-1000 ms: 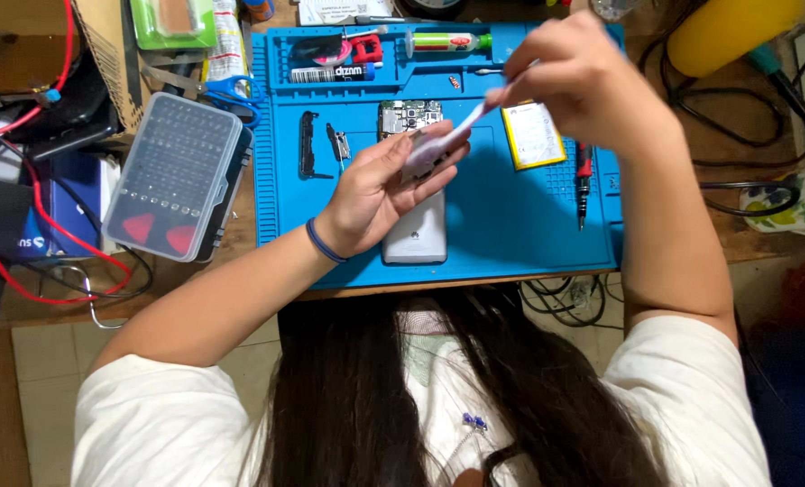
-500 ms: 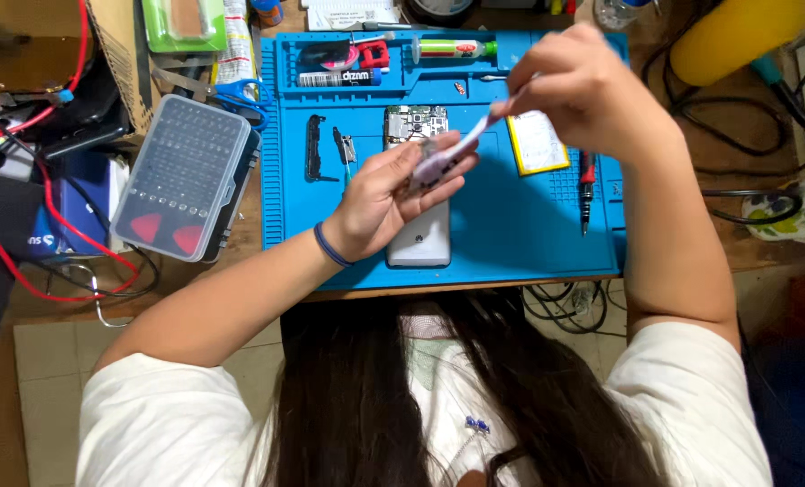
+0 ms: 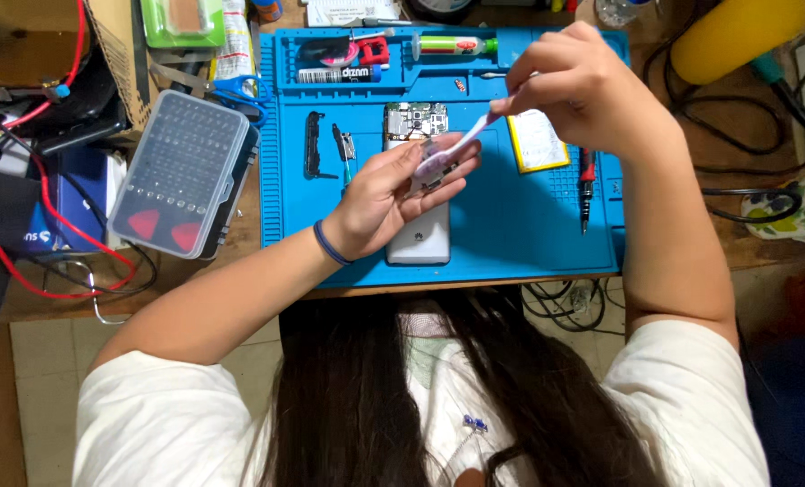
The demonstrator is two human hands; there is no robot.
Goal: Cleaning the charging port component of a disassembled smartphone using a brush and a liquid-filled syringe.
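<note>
Bit case (image 3: 184, 174), clear-lidded, is seen at far left with rows of small bits inside. On the blue mat (image 3: 510, 225) the left hand (image 3: 393, 191) is clamped on a small component (image 3: 436, 165). A pink brush (image 3: 464, 144), pinched by the right hand (image 3: 583, 86), runs diagonally, tip lower-left on the component. A silver phone (image 3: 418, 242) lies below.

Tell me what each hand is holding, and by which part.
The left hand holds a small phone part in its fingertips. The right hand pinches the upper handle end of a light-coloured brush, whose head touches the part.
</note>
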